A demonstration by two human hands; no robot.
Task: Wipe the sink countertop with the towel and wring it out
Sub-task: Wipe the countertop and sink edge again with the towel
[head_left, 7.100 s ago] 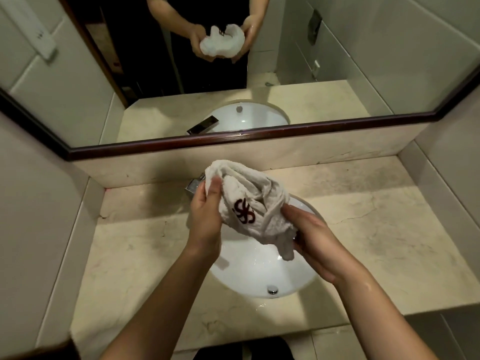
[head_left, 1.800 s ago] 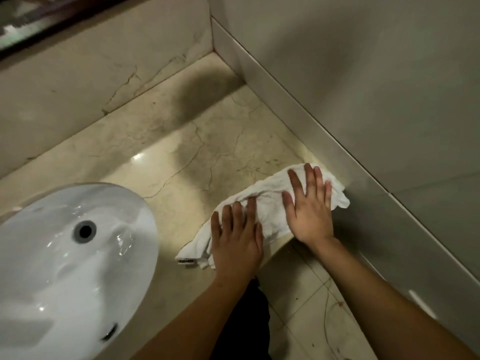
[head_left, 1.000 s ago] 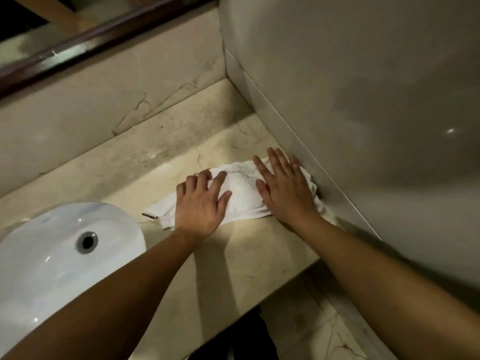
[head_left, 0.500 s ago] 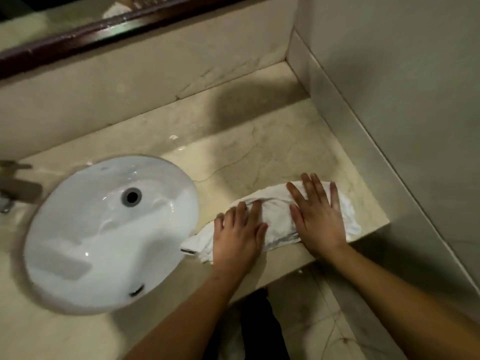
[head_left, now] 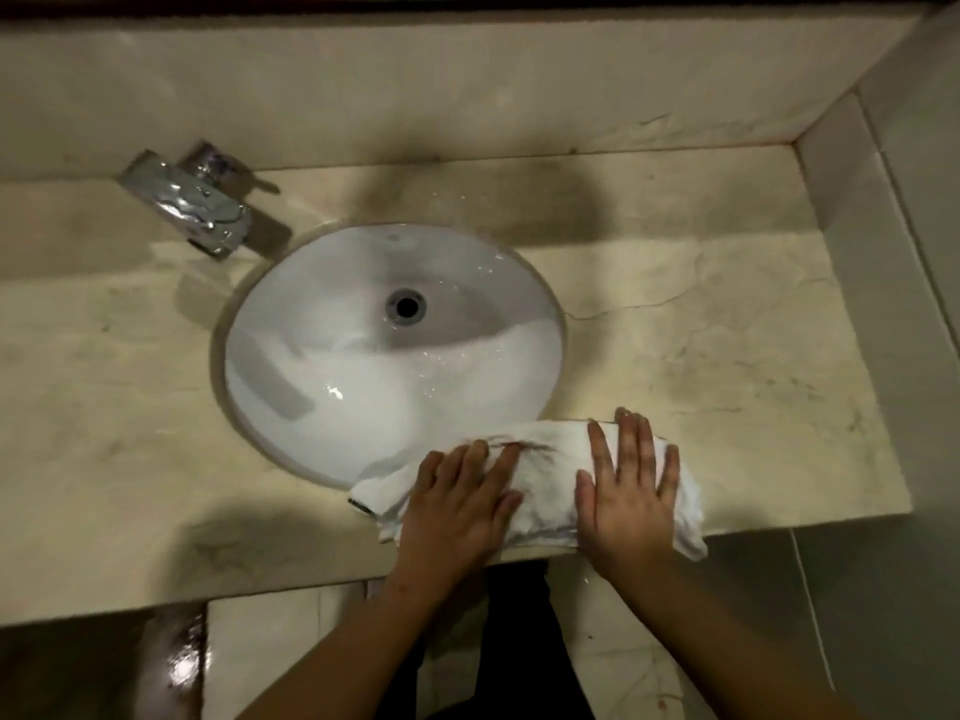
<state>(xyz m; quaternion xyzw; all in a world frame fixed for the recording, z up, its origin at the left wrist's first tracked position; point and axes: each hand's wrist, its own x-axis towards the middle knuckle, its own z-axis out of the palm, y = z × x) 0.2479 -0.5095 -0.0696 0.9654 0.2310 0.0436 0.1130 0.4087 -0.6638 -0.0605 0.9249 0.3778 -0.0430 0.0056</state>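
A white towel with a dark red mark lies bunched along the front edge of the beige marble countertop, its left end overlapping the rim of the white oval sink. My left hand presses flat on the towel's left part, fingers spread. My right hand presses flat on its right part. The towel's right end hangs slightly over the counter's front edge.
A chrome faucet stands at the back left of the sink. A marble backsplash runs along the rear, and a tiled side wall closes the right. Tiled floor shows below the counter edge.
Both hands have slid the towel leftward along the front of the counter, from the right corner to the sink's rim. The view now faces the sink and faucet.
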